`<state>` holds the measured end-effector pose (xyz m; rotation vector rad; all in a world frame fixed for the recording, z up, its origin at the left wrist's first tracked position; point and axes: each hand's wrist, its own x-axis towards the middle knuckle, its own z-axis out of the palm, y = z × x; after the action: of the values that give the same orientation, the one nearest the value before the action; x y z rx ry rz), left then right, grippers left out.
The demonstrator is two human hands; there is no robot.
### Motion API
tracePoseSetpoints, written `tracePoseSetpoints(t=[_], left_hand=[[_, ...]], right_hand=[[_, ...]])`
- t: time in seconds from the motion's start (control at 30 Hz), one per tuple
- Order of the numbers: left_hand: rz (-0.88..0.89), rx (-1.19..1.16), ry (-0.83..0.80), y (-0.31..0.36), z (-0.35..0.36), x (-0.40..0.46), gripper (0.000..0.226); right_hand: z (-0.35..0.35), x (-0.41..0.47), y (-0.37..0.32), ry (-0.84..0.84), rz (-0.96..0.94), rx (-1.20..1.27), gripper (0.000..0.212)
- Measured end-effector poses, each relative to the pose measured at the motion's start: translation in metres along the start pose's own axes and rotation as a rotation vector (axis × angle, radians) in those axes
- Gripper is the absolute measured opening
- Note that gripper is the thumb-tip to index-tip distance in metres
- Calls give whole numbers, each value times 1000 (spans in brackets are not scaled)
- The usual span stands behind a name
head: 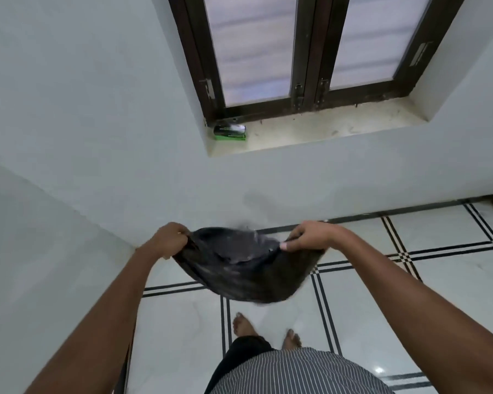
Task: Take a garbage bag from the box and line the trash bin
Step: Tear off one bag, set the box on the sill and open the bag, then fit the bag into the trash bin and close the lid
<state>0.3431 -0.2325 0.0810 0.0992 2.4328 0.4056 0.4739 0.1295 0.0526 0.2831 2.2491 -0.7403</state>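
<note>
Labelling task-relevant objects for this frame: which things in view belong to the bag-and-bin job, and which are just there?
Job:
- thin black plastic garbage bag, held open in the air
- left hand and right hand, each gripping the bag's rim
- small green cardboard box on the window sill

Just there:
- dark-framed window
- white tiled floor with black lines

No bin visible.

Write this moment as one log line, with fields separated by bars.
step: opening bag | left hand: grips garbage bag rim | right hand: grips opposite rim | box: on window sill | bin: not in view
</note>
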Motion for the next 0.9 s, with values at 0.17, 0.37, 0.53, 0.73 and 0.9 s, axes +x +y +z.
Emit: tracePoseSetpoints(t=[0.17,0.37,0.53,0.73,0.9], left_hand=[[-26,-290,445,29,-7,-6,22],[296,-470,767,62,-7,-34,44],[229,-658,598,59,-5,-17,31],[172,-734,488,57,7,-2,24],[71,-750,293,50,42,15,17]], right_hand=[[-23,6,-14,599,-44,198,41],[-38,-23,-47,1049,-280,487,38],[-42,-11,-46,1029,-261,495,53],[-37,6,-42,982,-214,358,47],[-24,21,-38,795,-206,464,43]])
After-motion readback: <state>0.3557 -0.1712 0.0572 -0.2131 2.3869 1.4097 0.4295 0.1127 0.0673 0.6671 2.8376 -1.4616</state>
